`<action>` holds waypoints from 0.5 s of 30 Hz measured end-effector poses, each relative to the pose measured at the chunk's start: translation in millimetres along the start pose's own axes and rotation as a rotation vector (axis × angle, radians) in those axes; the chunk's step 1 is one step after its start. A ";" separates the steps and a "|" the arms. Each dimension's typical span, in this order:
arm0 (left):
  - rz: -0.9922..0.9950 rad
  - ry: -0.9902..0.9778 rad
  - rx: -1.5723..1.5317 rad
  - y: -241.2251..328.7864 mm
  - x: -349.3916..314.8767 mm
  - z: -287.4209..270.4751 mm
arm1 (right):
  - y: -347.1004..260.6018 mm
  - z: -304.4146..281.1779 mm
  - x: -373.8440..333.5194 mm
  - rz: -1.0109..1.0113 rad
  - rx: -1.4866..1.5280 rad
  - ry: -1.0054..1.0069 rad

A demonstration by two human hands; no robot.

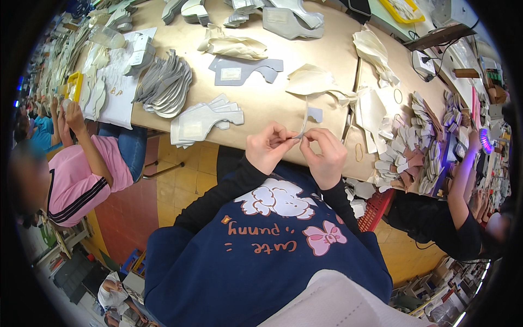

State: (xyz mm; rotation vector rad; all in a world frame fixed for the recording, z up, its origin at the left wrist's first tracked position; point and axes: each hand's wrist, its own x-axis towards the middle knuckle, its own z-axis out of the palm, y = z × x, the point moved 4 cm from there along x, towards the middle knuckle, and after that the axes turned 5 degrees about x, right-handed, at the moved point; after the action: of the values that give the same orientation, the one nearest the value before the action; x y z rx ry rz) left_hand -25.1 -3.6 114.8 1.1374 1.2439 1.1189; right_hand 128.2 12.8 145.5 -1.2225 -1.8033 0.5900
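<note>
My left hand (pixel 268 148) and my right hand (pixel 327 155) meet just over the near table edge, both closed in a pinch. Between their fingertips is the lower end of a thin, pale, curved cut piece (pixel 305 113), seen nearly edge-on and standing up from the fingers. Behind it a small grey cut piece (pixel 315 114) lies on the table. Farther back are crumpled cream pieces (pixel 310 80) and a grey shaped piece (pixel 244 71) with a pale patch. To the left of my left hand lies a fanned stack of light grey pieces (pixel 199 121).
A brown-covered table (pixel 299 54) holds more stacks, including a fanned grey pile (pixel 166 84) and several small pieces (pixel 400 158) at right. A red basket (pixel 376 210) stands below the right edge. Co-workers in pink (pixel 90 169) and black (pixel 436 215) sit either side.
</note>
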 end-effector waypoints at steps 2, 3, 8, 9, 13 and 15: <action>-0.033 -0.007 -0.112 0.1 1.8 0.0 | -0.2 -1.8 1.5 0.031 0.039 -0.006; -0.053 -0.014 -0.162 0.2 2.5 -0.7 | -0.5 -3.0 2.6 0.043 0.059 -0.010; -0.133 0.007 -0.252 1.0 4.5 -6.9 | -4.8 -6.4 8.3 0.026 0.137 -0.025; -0.131 0.004 -0.252 1.6 4.5 -8.0 | -5.5 -6.7 8.2 0.037 0.139 -0.033; -0.104 0.021 -0.220 3.4 4.1 -8.9 | -7.5 -5.5 6.6 0.058 0.122 -0.038; -0.042 0.017 -0.173 6.0 3.9 -7.0 | -8.5 -4.0 6.8 0.036 0.096 0.010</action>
State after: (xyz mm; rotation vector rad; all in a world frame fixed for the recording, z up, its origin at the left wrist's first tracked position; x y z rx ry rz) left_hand -32.0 1.1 120.3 0.9694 1.1544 1.1827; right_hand 126.2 15.1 156.6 -1.1927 -1.7278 0.6821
